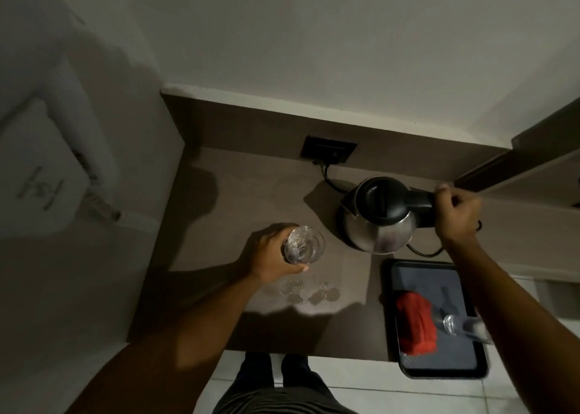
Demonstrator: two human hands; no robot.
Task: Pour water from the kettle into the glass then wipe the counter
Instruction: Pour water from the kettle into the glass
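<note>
Stainless-steel electric kettle with a black plastic lid and handle (381,214), standing on the brown matte counter (244,194), its spout turned toward the clear drinking glass (303,248) just beside it on the left. Right hand (456,215) closed around the kettle's handle; left hand (273,256) curled around the side of the glass, steadying it on the counter. Whether the kettle is lifted off its base cannot be told from above.

Risks, as judged from this position: the black power cord (422,251) runs from the dark wall socket (329,153) behind the kettle and loops out near the right wrist, so a quick lift could snag it and jerk the spout. The glass mouth is narrow, and a fast tilt could overshoot onto the fingers holding it (a real hazard if the water is hot). A scatter of small water puddles (309,291) already lies on the counter just in front of the glass; a base sliding through it could slip.

Count: one kettle, one socket, one cord, two hands; one black rectangular tray (437,363) at the right front edge, carrying one folded red cloth (416,325) and one second clear glass (464,325), lying on its side and touching the cloth; two glasses in all
</note>
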